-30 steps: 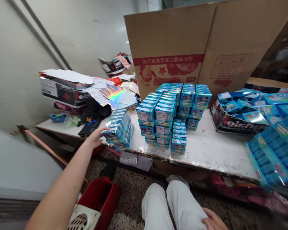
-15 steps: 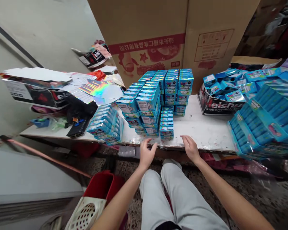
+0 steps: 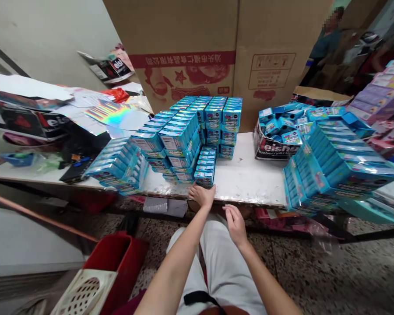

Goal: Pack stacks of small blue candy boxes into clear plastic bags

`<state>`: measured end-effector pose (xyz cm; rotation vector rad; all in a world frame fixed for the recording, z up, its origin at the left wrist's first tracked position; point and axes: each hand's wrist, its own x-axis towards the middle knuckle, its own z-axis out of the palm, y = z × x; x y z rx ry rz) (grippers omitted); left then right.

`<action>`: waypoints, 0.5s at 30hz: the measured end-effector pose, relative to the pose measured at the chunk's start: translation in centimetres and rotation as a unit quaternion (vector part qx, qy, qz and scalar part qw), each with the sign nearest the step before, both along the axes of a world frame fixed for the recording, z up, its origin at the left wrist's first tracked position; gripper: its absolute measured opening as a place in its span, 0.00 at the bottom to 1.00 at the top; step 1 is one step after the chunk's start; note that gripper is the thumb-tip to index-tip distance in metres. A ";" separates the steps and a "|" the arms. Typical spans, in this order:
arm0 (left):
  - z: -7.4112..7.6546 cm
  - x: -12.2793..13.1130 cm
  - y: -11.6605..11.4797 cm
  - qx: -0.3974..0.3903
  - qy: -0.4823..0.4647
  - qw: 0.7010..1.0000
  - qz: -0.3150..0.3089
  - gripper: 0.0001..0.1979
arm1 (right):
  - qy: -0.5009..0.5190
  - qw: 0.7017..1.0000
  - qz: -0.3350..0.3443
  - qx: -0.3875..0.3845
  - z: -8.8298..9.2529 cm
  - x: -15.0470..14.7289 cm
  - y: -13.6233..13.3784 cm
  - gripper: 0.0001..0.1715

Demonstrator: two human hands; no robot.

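At the table's front edge, my left hand (image 3: 202,195) spans the near end of a low tray of small blue candy boxes (image 3: 205,167), thumb at the right corner and fingers toward the left. My right hand (image 3: 235,222) hangs just in front of the edge above my lap, fingers loosely extended, with nothing visible in it. Taller stacks of the same blue caramel trays (image 3: 181,157) stand directly left of the low tray, and more stacks (image 3: 229,127) rise behind it. Another group of blue trays (image 3: 116,166) leans further left.
A large brown carton (image 3: 187,26) stands behind the stacks. To the right are a black box of loose blue boxes (image 3: 277,146) and tilted blue trays (image 3: 335,175). Papers (image 3: 82,109) lie at the left. A red bin (image 3: 118,249) stands on the floor. A person (image 3: 325,43) is in the background.
My left hand has moved forward onto the low tray's near end. My right hand has drawn back from the table edge toward my lap. The view has turned right.
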<state>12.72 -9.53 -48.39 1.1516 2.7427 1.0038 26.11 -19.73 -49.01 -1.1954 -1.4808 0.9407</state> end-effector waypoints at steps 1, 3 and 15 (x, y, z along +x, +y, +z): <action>0.1 0.2 -0.2 0.009 -0.003 1.000 0.001 0.43 | 0.011 1.000 0.007 -0.020 -0.2 0.4 -0.2 0.19; 0.5 0.8 -1.3 0.031 -0.010 0.999 0.005 0.43 | 0.056 0.996 0.013 -0.067 -0.8 0.8 -0.2 0.20; -1.9 6.3 -18.7 0.215 -0.064 0.971 -0.087 0.41 | 0.438 0.797 0.161 -0.385 1.5 -1.7 2.1 0.37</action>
